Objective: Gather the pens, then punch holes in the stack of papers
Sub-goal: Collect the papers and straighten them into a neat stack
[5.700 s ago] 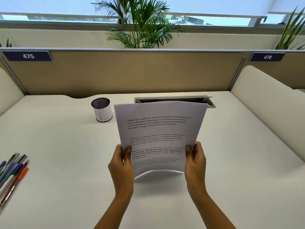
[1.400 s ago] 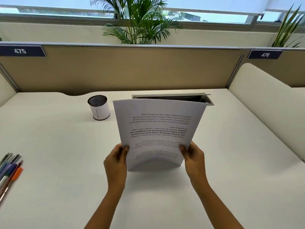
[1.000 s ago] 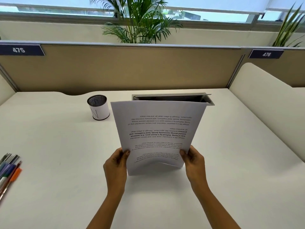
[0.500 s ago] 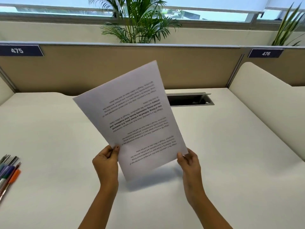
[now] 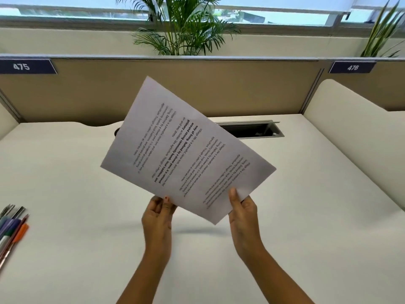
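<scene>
Head cam, nearest first: I'm seeing both forearms reaching up from the bottom edge. Left hand (image 5: 158, 213) is pinching the lower long edge of the stack of papers (image 5: 186, 150), fingers closed on it, thumb tip showing on the printed side. Right hand (image 5: 242, 208) is clamped on the stack's lower right corner, thumb on top, fingers behind. The stack is being held up off the desk (image 5: 65, 176), tilted, text running sideways; looks like it's being turned to square the edges, but that's my guess.

Pens (image 5: 11, 227) are lying bunched at the far left edge of the desk, well apart from both hands, partly cut off by the frame. I'm counting approx 5 or 6, can't be exact; orange, purple and green ones are showing.

Further back, a dark rim of a cup (image 5: 117, 131) is peeking out behind the paper's left edge. Beyond that, 1 cable tray slot (image 5: 252, 130) is sitting open.

Progress, imo: pens are grouped but not in any holder, so step 1 is maybe partly done. No hole punch in view, so punching is still left. Sheet count: can't tell.
</scene>
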{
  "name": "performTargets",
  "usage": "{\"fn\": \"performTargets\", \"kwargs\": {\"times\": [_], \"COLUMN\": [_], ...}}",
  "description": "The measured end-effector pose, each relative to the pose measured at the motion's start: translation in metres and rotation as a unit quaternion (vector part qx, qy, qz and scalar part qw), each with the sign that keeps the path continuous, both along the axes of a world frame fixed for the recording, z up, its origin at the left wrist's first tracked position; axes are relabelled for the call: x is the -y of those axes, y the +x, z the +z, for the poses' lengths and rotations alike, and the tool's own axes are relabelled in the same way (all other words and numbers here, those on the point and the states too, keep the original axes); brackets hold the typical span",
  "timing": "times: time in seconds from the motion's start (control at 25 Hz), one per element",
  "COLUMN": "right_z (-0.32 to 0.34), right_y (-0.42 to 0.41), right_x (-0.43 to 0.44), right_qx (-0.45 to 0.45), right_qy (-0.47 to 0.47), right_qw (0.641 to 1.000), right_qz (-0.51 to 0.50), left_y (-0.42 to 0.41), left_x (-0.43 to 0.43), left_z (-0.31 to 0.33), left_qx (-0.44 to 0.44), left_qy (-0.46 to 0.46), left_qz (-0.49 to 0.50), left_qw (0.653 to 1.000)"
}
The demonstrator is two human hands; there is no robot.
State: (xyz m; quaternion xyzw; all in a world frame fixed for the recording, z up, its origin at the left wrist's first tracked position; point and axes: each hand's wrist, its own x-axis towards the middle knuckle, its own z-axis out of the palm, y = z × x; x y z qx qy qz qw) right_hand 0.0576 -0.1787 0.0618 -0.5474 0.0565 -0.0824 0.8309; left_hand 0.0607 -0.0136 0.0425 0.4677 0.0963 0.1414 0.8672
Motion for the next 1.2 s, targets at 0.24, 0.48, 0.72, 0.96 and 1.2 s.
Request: {"fn": "performTargets", "kwargs": {"times": [0.24, 0.48, 0.72, 0.96, 1.2], "right_z": [0.011, 0.02, -0.004, -0.027, -0.032], "right_y": [0.01, 0.015, 0.013, 0.013, 0.011], "right_x": [0.052, 0.068, 0.069, 0.07, 0.069], "right_qx": [0.023, 0.034, 0.006, -0.052, -0.069], "right_qy": [-0.129, -0.211, -0.257, -0.275, -0.268], "right_qw": [0.991, 0.975, 0.962, 0.954, 0.956], "right_qz": [-0.026, -0.062, -0.095, -0.106, -0.098], "left_y": [0.014, 0.013, 0.007, 0.001, 0.007], "left_x": [-0.085, -0.081, -0.056, -0.046, -0.049], "left_z": [0.022, 0.035, 0.011, -0.007, -0.005], "left_qx": [0.057, 0.056, 0.018, -0.038, -0.037], "left_qy": [0.073, 0.348, 0.357, 0.369, 0.38], "left_qz": [-0.006, 0.013, 0.08, 0.088, 0.101], "left_qw": [0.996, 0.936, 0.931, 0.925, 0.919]}}
